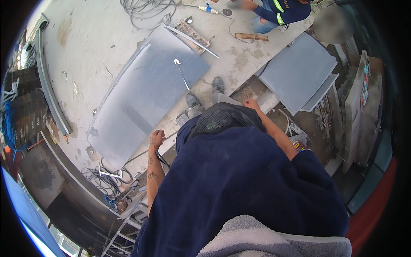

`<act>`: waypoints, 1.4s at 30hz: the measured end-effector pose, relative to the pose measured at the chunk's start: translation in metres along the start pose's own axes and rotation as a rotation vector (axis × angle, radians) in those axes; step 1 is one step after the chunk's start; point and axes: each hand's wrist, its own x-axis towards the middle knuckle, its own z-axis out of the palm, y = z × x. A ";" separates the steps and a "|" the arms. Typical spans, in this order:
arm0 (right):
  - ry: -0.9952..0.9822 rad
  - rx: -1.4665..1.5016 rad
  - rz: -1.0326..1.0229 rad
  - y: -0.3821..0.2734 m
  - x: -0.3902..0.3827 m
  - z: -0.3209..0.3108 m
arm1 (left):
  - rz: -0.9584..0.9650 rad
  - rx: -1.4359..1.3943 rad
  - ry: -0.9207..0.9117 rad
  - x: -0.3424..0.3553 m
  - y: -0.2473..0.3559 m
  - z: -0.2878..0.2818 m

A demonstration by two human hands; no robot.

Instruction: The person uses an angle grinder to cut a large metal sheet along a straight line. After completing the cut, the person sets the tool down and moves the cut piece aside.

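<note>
My left hand (157, 138) hangs at my left side with its fingers curled in, and nothing shows in it. It is above the near edge of a large grey sheet (141, 92) that lies on the concrete. A dark strap or cord (162, 159) shows beside that wrist; what it belongs to is hidden. My right hand (251, 104) is closed beside my right hip, also with nothing visible in it. A thin white-ended tool or stick (183, 73) rests on the grey sheet, its kind too small to tell. My boots stand at the sheet's right end.
Another person (280, 13) is at the top right near a wooden strip (251, 37). Stacked grey sheets (299, 68) lie on the right. Coiled cable (147, 10) lies at the top, more tangled cable (105, 180) at lower left. A long metal channel (49, 81) runs down the left.
</note>
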 end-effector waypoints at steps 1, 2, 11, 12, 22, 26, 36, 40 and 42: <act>-0.030 0.011 0.041 0.001 0.000 0.001 | -0.033 -0.013 0.011 -0.002 -0.008 0.000; -0.019 0.013 0.007 0.001 0.000 0.001 | -0.031 -0.009 0.001 -0.002 -0.015 0.000; -0.006 -0.081 -0.013 0.001 0.001 -0.010 | -0.038 -0.038 -0.054 0.008 -0.034 0.022; 0.005 -0.077 -0.031 0.001 0.002 -0.011 | -0.036 -0.065 -0.059 0.009 -0.031 0.025; 0.089 -0.145 -0.202 0.011 0.020 -0.018 | 0.085 -0.049 0.029 0.012 -0.047 0.028; -0.074 -0.026 -0.025 0.010 0.041 -0.033 | 0.023 0.161 0.104 0.010 -0.072 0.006; -0.181 -0.395 -0.110 -0.066 0.182 -0.019 | -0.097 0.229 -0.141 -0.013 0.049 0.070; -0.246 -0.376 -0.113 -0.100 0.261 0.009 | -0.269 0.338 -0.565 0.007 0.129 0.168; -0.204 -0.343 -0.147 -0.112 0.309 0.026 | -0.093 0.663 -0.362 0.019 0.154 0.209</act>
